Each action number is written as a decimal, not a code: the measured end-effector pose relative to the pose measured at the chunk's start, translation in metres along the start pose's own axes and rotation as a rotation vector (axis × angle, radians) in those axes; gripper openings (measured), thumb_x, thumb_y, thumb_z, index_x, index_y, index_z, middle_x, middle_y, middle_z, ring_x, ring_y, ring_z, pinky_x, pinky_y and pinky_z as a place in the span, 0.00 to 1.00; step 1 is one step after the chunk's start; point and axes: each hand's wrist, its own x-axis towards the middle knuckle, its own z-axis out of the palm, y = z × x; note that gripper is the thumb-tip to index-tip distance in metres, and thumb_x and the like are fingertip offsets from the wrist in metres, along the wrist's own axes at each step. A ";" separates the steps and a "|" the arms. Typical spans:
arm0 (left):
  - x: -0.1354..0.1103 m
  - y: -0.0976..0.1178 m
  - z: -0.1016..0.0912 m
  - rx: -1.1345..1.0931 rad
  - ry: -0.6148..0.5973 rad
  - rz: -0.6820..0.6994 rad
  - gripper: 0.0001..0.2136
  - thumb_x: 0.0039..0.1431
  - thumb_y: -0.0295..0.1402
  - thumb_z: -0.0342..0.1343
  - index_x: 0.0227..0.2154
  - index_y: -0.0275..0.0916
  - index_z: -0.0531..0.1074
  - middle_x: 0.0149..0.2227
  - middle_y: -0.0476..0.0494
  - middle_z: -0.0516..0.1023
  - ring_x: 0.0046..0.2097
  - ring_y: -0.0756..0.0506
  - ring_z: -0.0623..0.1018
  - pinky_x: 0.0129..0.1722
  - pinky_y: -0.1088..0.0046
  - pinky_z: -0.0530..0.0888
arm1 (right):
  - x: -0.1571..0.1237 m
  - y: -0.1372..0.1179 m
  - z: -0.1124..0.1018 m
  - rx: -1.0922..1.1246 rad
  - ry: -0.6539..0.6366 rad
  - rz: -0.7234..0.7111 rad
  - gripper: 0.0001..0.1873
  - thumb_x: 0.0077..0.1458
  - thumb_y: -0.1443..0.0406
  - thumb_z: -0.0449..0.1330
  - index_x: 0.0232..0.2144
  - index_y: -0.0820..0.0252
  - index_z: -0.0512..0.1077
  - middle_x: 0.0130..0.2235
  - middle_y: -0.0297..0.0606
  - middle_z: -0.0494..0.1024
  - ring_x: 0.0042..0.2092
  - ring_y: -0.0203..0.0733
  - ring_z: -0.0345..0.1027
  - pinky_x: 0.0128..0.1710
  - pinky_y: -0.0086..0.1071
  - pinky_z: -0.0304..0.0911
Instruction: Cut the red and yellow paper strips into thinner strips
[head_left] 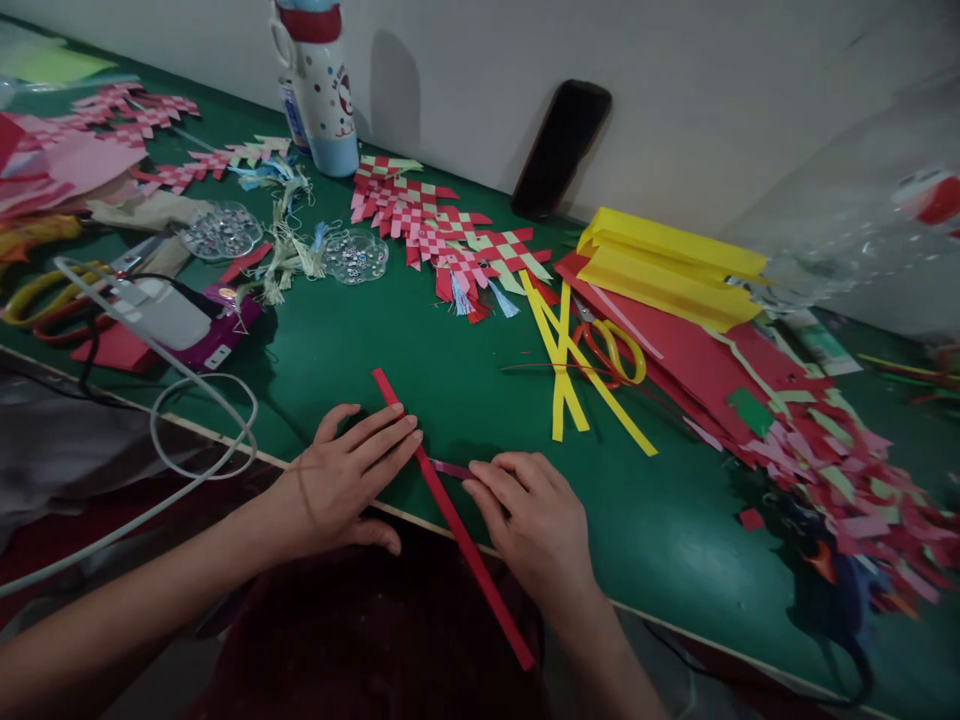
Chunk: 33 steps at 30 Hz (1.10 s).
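Observation:
A long red paper strip (463, 535) lies slantwise at the table's front edge, its lower end sticking out past it. My left hand (341, 480) is open, its outstretched fingertips lying on the upper part of the strip. In my right hand (536, 515), thumb and fingers pinch a thin, flat purple piece (452, 469). The tip of that piece reaches the strip's right side; its exact kind cannot be made out. Several yellow paper strips (560, 370) lie crossed beyond my right hand, beside scissors (611, 345) with orange and yellow handles.
Woven red, pink and green paper pieces (442, 225) lie along the wall. A bottle (330, 110) and a leaning phone (562, 148) stand there. Paper scraps (862, 480) heap up at the right. A white cable (150, 345) loops over the left front edge near a purple-and-white device (176, 315).

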 end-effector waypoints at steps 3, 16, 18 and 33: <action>0.000 0.000 0.000 -0.014 0.006 0.003 0.44 0.54 0.64 0.46 0.64 0.34 0.56 0.62 0.31 0.64 0.64 0.32 0.62 0.64 0.51 0.45 | 0.003 -0.001 0.002 0.003 -0.012 0.012 0.09 0.62 0.62 0.57 0.39 0.56 0.77 0.34 0.38 0.76 0.38 0.39 0.67 0.39 0.32 0.62; -0.001 0.006 -0.005 0.024 -0.022 -0.026 0.40 0.55 0.63 0.45 0.62 0.37 0.61 0.64 0.31 0.62 0.64 0.33 0.61 0.62 0.49 0.47 | -0.001 0.006 -0.004 0.000 -0.010 0.013 0.09 0.62 0.62 0.57 0.39 0.55 0.78 0.35 0.38 0.76 0.38 0.40 0.68 0.40 0.33 0.63; -0.002 0.007 -0.008 0.040 -0.028 -0.041 0.38 0.55 0.62 0.47 0.61 0.41 0.62 0.65 0.30 0.60 0.65 0.32 0.60 0.61 0.47 0.49 | -0.004 0.006 -0.005 0.003 -0.008 0.001 0.09 0.62 0.62 0.57 0.39 0.56 0.78 0.35 0.38 0.76 0.38 0.40 0.68 0.40 0.33 0.62; -0.001 0.000 -0.004 0.012 0.000 -0.038 0.41 0.55 0.59 0.52 0.62 0.32 0.60 0.61 0.28 0.65 0.65 0.32 0.61 0.66 0.46 0.42 | -0.008 -0.009 -0.002 -0.006 0.017 -0.043 0.07 0.61 0.64 0.58 0.37 0.58 0.77 0.32 0.37 0.76 0.36 0.38 0.68 0.37 0.31 0.60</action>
